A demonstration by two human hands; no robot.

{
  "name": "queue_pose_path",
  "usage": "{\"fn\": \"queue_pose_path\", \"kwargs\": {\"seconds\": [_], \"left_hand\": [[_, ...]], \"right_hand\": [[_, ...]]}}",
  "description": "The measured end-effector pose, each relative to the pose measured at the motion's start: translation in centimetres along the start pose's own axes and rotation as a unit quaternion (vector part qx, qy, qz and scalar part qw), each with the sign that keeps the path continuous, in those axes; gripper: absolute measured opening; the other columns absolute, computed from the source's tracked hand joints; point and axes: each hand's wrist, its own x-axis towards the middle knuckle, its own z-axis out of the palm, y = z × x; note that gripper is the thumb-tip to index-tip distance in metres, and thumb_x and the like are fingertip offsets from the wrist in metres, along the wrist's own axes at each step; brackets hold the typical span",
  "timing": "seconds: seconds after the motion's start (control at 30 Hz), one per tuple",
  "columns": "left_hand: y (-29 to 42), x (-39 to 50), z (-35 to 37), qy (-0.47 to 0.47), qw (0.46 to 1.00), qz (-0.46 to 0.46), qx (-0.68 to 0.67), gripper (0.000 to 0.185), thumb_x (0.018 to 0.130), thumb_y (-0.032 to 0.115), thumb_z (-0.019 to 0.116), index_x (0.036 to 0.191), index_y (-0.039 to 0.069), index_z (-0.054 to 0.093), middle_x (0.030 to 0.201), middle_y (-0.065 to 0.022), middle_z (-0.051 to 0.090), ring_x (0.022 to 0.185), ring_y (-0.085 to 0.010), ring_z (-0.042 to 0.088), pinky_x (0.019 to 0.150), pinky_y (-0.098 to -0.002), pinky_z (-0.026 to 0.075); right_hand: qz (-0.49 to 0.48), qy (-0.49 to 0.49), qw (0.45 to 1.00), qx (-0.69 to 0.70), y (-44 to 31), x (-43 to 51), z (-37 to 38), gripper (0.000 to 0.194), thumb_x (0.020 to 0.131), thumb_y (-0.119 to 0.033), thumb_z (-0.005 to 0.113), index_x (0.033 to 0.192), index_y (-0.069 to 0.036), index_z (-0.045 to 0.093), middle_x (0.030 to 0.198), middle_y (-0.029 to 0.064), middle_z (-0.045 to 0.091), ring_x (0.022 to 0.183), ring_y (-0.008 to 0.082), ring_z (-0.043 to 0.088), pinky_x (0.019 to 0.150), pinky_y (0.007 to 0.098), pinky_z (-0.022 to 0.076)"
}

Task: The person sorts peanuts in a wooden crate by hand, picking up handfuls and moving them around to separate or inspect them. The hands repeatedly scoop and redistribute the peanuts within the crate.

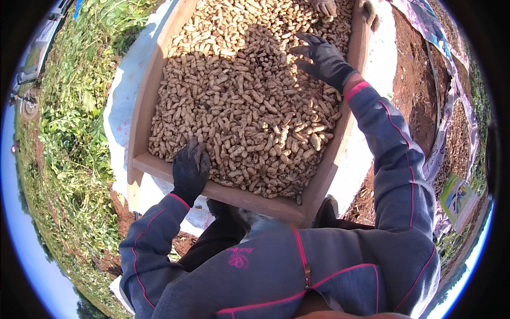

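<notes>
A wooden tray (255,199) full of unshelled peanuts (239,107) lies in front of me. My left hand (191,169), in a dark work glove, lies across the near wall at the left. Its fingertips touch the peanuts; the thumb is hidden, so a grip on the wall cannot be told. My right hand (324,60), gloved alike, reaches over the right part of the peanuts with its fingers spread. Nothing shows between those fingers. My shadow covers much of the near peanuts.
Another person's gloved hands (324,7) are at the far end, one by the right wall. White sheeting (123,103) lies under the tray. Leafy plants (75,119) spread at left. Bare red soil (414,91) and a patterned sheet with peanuts (456,139) are at right.
</notes>
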Motion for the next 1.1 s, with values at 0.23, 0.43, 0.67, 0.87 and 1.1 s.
{"fn": "queue_pose_path", "kwargs": {"seconds": [0.23, 0.43, 0.67, 0.87, 1.1], "left_hand": [[0.2, -0.1, -1.1, -0.116, 0.993, -0.023, -0.014, 0.047, 0.090, 0.018, 0.062, 0.134, 0.006, 0.055, 0.145, -0.0224, 0.049, 0.121, -0.0416, 0.053, 0.101, -0.0517, 0.043], [-0.5, 0.6, -1.4, -0.141, 0.989, 0.005, -0.051, 0.047, 0.090, 0.018, 0.061, 0.135, 0.006, 0.054, 0.146, -0.0255, 0.046, 0.123, -0.0440, 0.051, 0.101, -0.0538, 0.043], [-4.4, -0.2, 2.1, -0.138, 0.978, -0.019, -0.157, 0.053, 0.089, 0.027, 0.065, 0.135, 0.003, 0.052, 0.142, -0.0260, 0.048, 0.129, -0.0460, 0.047, 0.107, -0.0544, 0.040], [-2.2, 5.9, 0.1, 0.051, 0.928, -0.027, -0.368, 0.052, 0.099, 0.024, 0.061, 0.144, 0.003, 0.045, 0.148, -0.0202, 0.044, 0.129, -0.0344, 0.050, 0.106, -0.0448, 0.043], [0.6, 14.8, 1.4, -0.002, 0.700, -0.042, -0.713, 0.050, 0.102, 0.019, 0.060, 0.146, 0.002, 0.041, 0.142, -0.0154, 0.048, 0.118, -0.0227, 0.056, 0.101, -0.0352, 0.047]], "right_hand": [[0.107, -0.150, 0.981, -0.061, -7.5, 9.3, 10.7, 0.045, 0.100, -0.039, 0.048, 0.145, -0.040, 0.051, 0.167, 0.0037, 0.024, 0.156, 0.0309, 0.014, 0.123, 0.0575, 0.0047], [0.045, -0.132, 0.987, 0.080, -8.6, 5.8, 11.3, 0.040, 0.094, -0.038, 0.056, 0.125, -0.015, 0.064, 0.139, 0.0150, 0.058, 0.137, 0.0301, 0.047, 0.115, 0.0549, 0.0292], [0.083, -0.163, 0.914, 0.361, -14.5, -2.6, 5.5, 0.053, 0.100, -0.048, 0.055, 0.122, -0.001, 0.060, 0.109, 0.0226, 0.065, 0.102, 0.0363, 0.065, 0.092, 0.0460, 0.0502], [0.174, -0.088, 0.683, 0.704, -10.9, -7.4, 2.6, 0.054, 0.105, -0.048, 0.049, 0.132, -0.002, 0.056, 0.120, 0.0099, 0.069, 0.100, 0.0169, 0.068, 0.087, 0.0303, 0.0565], [0.180, -0.035, 0.661, 0.728, -13.8, -6.3, -1.2, 0.065, 0.099, -0.043, 0.064, 0.143, 0.001, 0.048, 0.100, 0.0020, 0.066, 0.074, 0.0066, 0.061, 0.066, 0.0201, 0.0526]]}}
